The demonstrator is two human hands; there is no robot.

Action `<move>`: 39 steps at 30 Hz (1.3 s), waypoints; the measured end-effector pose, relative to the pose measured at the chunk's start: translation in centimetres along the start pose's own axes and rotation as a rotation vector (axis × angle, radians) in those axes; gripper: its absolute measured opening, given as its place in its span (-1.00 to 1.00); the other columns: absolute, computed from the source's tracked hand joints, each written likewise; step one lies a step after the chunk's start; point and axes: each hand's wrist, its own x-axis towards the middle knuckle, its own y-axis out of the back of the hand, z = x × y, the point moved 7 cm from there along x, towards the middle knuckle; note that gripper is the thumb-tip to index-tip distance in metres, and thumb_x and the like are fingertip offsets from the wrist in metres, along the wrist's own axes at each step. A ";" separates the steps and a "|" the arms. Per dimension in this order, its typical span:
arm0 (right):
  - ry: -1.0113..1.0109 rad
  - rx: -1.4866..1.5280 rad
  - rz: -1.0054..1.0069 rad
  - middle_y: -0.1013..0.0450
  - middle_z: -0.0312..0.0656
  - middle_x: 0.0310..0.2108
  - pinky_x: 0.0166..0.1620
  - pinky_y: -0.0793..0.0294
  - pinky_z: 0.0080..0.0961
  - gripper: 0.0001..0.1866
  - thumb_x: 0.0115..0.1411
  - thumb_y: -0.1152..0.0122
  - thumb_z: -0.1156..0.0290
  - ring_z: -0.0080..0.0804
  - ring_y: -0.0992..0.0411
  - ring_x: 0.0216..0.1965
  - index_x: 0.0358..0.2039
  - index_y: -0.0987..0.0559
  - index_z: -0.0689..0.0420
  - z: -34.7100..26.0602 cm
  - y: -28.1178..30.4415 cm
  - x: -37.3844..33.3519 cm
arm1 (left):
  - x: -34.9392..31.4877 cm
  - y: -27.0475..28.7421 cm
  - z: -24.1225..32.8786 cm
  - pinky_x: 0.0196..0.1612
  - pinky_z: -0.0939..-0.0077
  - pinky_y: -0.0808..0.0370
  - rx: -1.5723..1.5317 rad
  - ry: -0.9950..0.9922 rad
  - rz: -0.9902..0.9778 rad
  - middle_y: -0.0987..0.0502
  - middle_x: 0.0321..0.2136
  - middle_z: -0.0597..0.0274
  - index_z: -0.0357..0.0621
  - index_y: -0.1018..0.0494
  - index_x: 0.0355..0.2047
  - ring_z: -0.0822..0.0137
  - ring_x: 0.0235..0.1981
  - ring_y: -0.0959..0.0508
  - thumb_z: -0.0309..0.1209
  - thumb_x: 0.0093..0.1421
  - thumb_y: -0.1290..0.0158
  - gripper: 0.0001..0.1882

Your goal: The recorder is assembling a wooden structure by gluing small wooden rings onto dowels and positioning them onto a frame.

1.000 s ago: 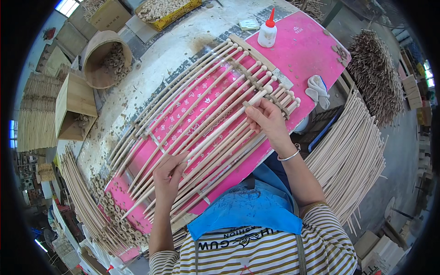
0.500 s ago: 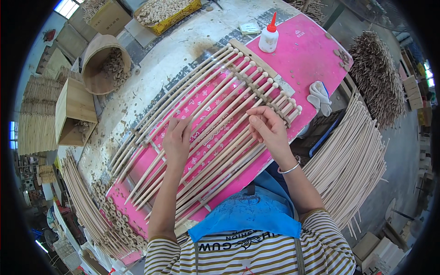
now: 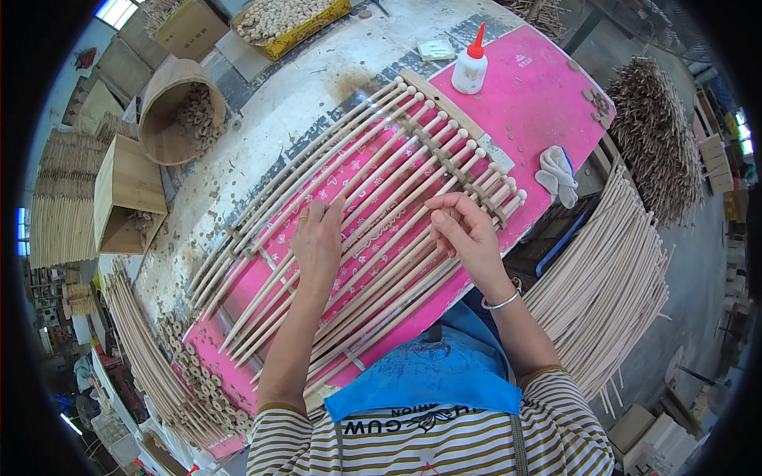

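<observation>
Several pale wooden rods (image 3: pixel 373 230) with round ball ends (image 3: pixel 429 104) lie side by side across a pink sheet. Small brown wooden rings (image 3: pixel 444 164) sit on the rods near the ball ends. My left hand (image 3: pixel 317 242) is closed at the middle of the row, fingertips pinched on one of the rods. My right hand (image 3: pixel 470 238) hovers over the rods closer to the ball ends. Its fingers are curled, thumb near index fingertip; whatever they hold is hidden.
A wooden strip (image 3: pixel 444 107) borders the ball ends. Beyond stand a white glue bottle (image 3: pixel 469 73) with a red tip and a white glove (image 3: pixel 557 176). A wooden bucket (image 3: pixel 171 79), open box (image 3: pixel 119 186), yellow tray (image 3: pixel 313 30) and rod bundles (image 3: pixel 603 278) surround the work.
My left hand has shifted slightly right along the rods, and its fingers have turned. My right hand has stayed almost in place. The rods beneath have moved a little.
</observation>
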 end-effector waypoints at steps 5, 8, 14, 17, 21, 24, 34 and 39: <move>-0.005 -0.017 -0.017 -0.46 -0.42 -0.46 -0.45 -0.33 -0.77 -0.75 0.50 -0.15 0.32 -0.78 -0.38 -0.50 0.03 -0.57 0.21 0.3 -0.1 -0.1 | 0.5 1.4 0.9 -0.12 0.25 -0.54 -0.013 -0.144 0.043 -0.53 -0.26 0.24 0.00 -0.64 0.03 0.16 -0.18 -0.59 -0.46 0.19 -0.26 -0.63; 0.001 -0.024 -0.012 -0.47 -0.41 -0.46 -0.46 -0.30 -0.77 -0.75 0.50 -0.15 0.31 -0.78 -0.38 -0.50 0.02 -0.58 0.21 0.3 0.1 -0.5 | 0.9 2.8 -2.8 -0.10 0.21 -0.54 -0.019 -0.066 0.087 -0.56 -0.21 0.23 -0.01 -0.64 0.04 0.14 -0.16 -0.59 -0.48 0.19 -0.26 -0.62; -0.006 -0.042 -0.016 -0.47 -0.41 -0.47 -0.48 -0.29 -0.77 -0.76 0.50 -0.14 0.31 -0.79 -0.38 -0.52 0.00 -0.59 0.21 0.5 -0.6 -0.9 | -0.2 2.9 -8.2 -0.07 0.24 -0.53 0.123 -0.036 0.020 -0.57 -0.20 0.24 0.00 -0.64 0.05 0.15 -0.15 -0.59 -0.54 0.23 -0.18 -0.63; 0.001 -0.056 -0.051 -0.48 -0.41 -0.46 -0.48 -0.30 -0.77 -0.76 0.50 -0.14 0.31 -0.78 -0.38 -0.51 0.01 -0.59 0.21 0.5 -1.5 -0.9 | -0.6 3.4 -8.7 -0.10 0.24 -0.55 0.149 -0.033 0.020 -0.58 -0.23 0.23 -0.01 -0.64 0.04 0.14 -0.17 -0.59 -0.59 0.22 -0.15 -0.62; 0.023 -0.063 -0.164 -0.49 -0.42 -0.43 -0.44 -0.35 -0.77 -0.72 0.50 -0.15 0.34 -0.77 -0.40 -0.47 0.09 -0.59 0.22 1.3 -2.9 -0.1 | -1.3 7.7 -6.5 -0.18 0.23 -0.52 0.016 -0.057 0.135 -0.56 -0.29 0.21 -0.03 -0.65 0.05 0.15 -0.23 -0.55 -0.64 0.19 -0.15 -0.58; -0.034 -0.011 -0.209 -0.48 -0.41 -0.40 -0.43 -0.32 -0.76 -0.63 0.52 -0.11 0.26 -0.77 -0.37 -0.46 0.20 -0.56 0.19 0.7 -5.7 0.9 | -3.3 11.6 -3.5 -0.20 0.24 -0.49 -0.053 -0.066 0.163 -0.54 -0.30 0.20 -0.07 -0.66 0.03 0.13 -0.26 -0.53 -0.67 0.16 -0.14 -0.57; -0.110 0.302 -0.091 -0.52 -0.37 -0.48 -0.39 -0.44 -0.72 -0.67 0.53 -0.11 0.17 -0.69 -0.45 -0.48 -0.13 -0.66 0.18 1.6 -6.3 1.8 | -12.4 18.2 -3.9 0.10 0.07 -0.40 0.039 0.067 -0.038 -0.59 -0.04 0.18 -0.04 -0.57 0.19 0.10 -0.06 -0.58 -0.35 0.17 -0.31 -0.47; -0.099 0.260 -0.121 -0.51 -0.38 -0.48 -0.38 -0.42 -0.70 -0.67 0.54 -0.09 0.18 -0.70 -0.41 -0.49 -0.15 -0.66 0.18 0.2 -6.5 1.5 | -14.4 19.1 -6.6 -0.20 0.24 -0.49 -0.175 0.178 -0.165 -0.60 -0.30 0.06 -0.20 -0.62 0.03 0.06 -0.27 -0.60 -0.46 0.20 -0.25 -0.63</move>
